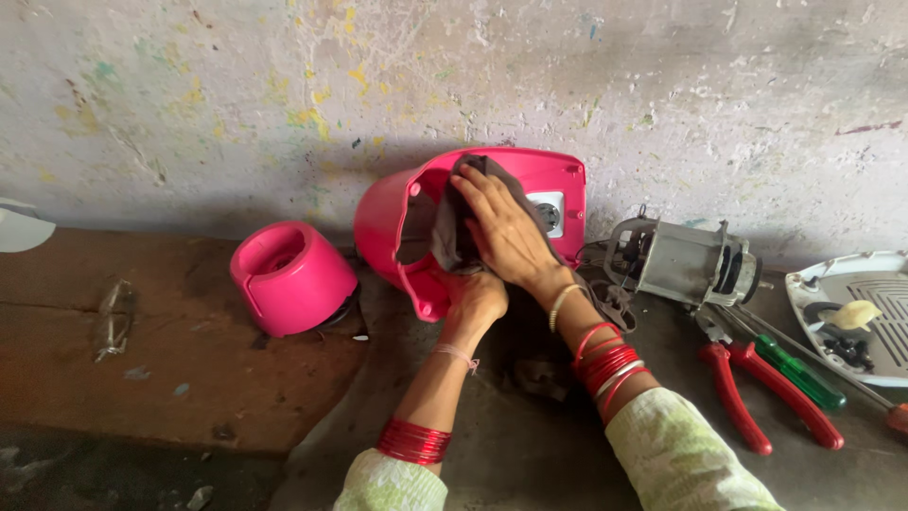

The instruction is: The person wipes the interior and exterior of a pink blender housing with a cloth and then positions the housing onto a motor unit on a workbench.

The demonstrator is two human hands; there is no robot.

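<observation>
Centre frame, against the wall: large pink housing [388,222] tipped on its side. Left of it, smaller pink base [291,276]. Right hand [506,232] pressed flat on grey cloth [454,222] inside the housing. Left hand [476,295] clamped on the housing's lower rim.

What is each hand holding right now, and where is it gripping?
The left hand grips the large pink plastic housing at its lower rim. The right hand presses a dark grey cloth flat against it.
</observation>
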